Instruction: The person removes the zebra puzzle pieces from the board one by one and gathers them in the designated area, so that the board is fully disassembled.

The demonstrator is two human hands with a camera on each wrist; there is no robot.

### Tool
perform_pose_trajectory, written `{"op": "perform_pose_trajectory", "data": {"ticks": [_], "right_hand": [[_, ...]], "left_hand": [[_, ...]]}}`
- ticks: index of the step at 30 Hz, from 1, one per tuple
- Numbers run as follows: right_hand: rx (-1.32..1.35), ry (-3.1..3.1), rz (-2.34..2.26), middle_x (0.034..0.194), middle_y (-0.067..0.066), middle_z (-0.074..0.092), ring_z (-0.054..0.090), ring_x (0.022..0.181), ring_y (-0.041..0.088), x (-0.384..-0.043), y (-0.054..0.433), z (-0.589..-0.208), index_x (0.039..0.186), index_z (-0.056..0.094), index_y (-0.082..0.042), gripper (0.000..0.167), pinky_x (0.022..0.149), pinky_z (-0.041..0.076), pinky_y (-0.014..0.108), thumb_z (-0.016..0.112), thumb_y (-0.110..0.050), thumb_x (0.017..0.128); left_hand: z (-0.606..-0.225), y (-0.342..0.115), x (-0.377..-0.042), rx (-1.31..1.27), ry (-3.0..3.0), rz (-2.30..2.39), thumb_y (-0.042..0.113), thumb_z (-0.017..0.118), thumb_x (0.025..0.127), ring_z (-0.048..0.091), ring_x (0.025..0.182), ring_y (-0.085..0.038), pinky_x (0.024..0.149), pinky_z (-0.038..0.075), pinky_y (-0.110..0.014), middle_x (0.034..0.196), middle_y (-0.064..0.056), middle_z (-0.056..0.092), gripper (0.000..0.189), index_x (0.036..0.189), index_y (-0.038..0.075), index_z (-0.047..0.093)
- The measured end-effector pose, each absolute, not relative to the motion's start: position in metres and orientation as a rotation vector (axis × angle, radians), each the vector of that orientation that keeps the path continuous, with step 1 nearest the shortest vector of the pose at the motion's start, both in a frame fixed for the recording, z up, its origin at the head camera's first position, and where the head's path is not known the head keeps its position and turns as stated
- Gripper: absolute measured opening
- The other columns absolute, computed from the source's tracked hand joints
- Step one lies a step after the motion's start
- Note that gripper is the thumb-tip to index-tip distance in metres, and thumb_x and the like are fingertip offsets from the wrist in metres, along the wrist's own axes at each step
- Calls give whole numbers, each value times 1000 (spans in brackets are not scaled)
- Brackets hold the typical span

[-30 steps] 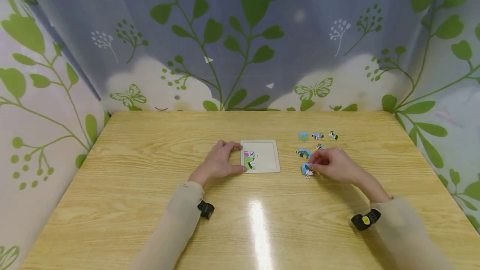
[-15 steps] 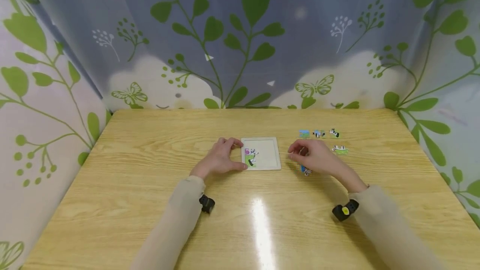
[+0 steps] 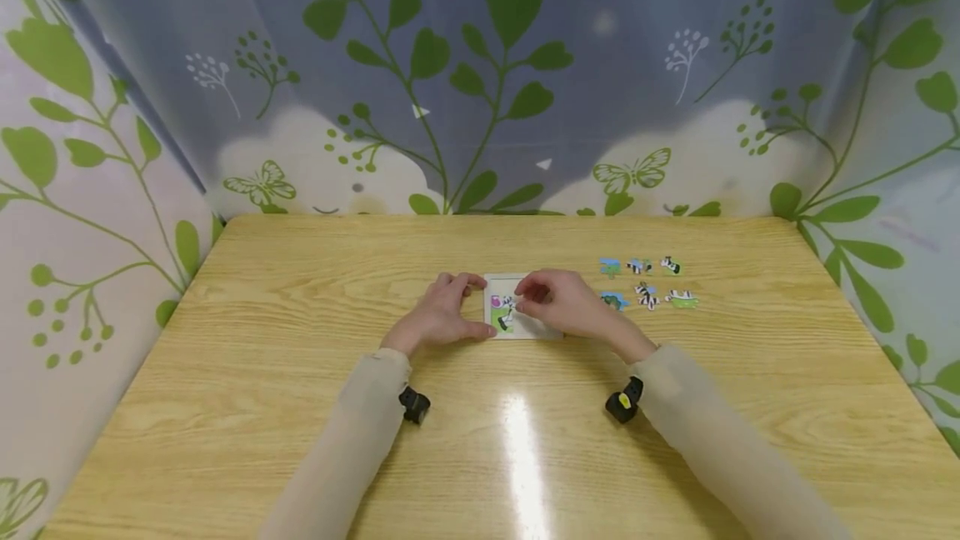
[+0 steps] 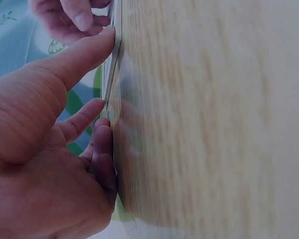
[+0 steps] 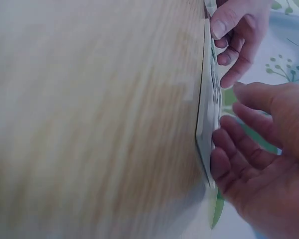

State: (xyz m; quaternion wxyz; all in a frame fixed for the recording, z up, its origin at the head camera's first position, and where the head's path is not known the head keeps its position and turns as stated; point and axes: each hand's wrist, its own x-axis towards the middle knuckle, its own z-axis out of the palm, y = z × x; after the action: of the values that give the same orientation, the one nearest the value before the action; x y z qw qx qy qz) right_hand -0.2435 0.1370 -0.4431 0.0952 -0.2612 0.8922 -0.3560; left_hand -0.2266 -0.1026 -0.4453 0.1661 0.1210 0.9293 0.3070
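A pale puzzle tray [image 3: 522, 337] lies flat on the table, with green, pink and zebra-patterned puzzle pieces [image 3: 502, 317] fitted along its left side. My left hand [image 3: 437, 315] grips the tray by its left corners, thumb at the near one and forefinger at the far one. Over the tray's right part is my right hand [image 3: 564, 304], thumb and fingers bent close together beside the fitted pieces. It holds a puzzle piece that the hand covers in the head view. In the right wrist view, the lower fingers of the right hand [image 5: 269, 164] lie close to the tray's edge.
Several loose puzzle pieces lie in two rows right of the tray, among them a zebra piece [image 3: 647, 297] and a green-and-white one [image 3: 681, 299]. The wooden table [image 3: 337, 265] meets a leaf-patterned curtain [image 3: 420, 107] at its back.
My right hand has moved left from the loose pieces to above the tray. The nearest loose piece is gone from its spot on the table. My left hand has stayed on the tray.
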Motion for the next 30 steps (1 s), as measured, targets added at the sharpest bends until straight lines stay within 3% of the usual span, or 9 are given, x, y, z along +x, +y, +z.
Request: {"op": "perform_pose_trajectory", "data": {"ticks": [7, 20, 30], "right_hand": [[-761, 2700, -907, 100, 10, 64, 58, 91, 20, -248, 128, -447, 115, 74, -5, 28, 81, 48, 33, 76, -19, 91], [-681, 2660, -914, 95, 8, 64, 56, 87, 19, -253, 118, -444, 108, 69, -6, 20, 77, 45, 32, 73, -19, 93], [-571, 2560, -1218, 93, 8, 70, 62, 82, 15, -249, 119, -450, 105, 67, -7, 10, 76, 48, 29, 67, -7, 95]], "left_hand": [[-445, -101, -226, 359, 2634, 877, 41, 83, 84, 48, 119, -28, 104, 44, -48, 137, -11, 50, 75, 147, 21, 48], [-443, -101, -228, 321, 2629, 886, 40, 84, 83, 48, 118, -26, 103, 45, -45, 133, -9, 50, 75, 147, 22, 48], [-442, -101, -228, 320, 2630, 890, 39, 85, 82, 48, 116, -25, 101, 45, -44, 131, -9, 50, 75, 145, 22, 48]]}}
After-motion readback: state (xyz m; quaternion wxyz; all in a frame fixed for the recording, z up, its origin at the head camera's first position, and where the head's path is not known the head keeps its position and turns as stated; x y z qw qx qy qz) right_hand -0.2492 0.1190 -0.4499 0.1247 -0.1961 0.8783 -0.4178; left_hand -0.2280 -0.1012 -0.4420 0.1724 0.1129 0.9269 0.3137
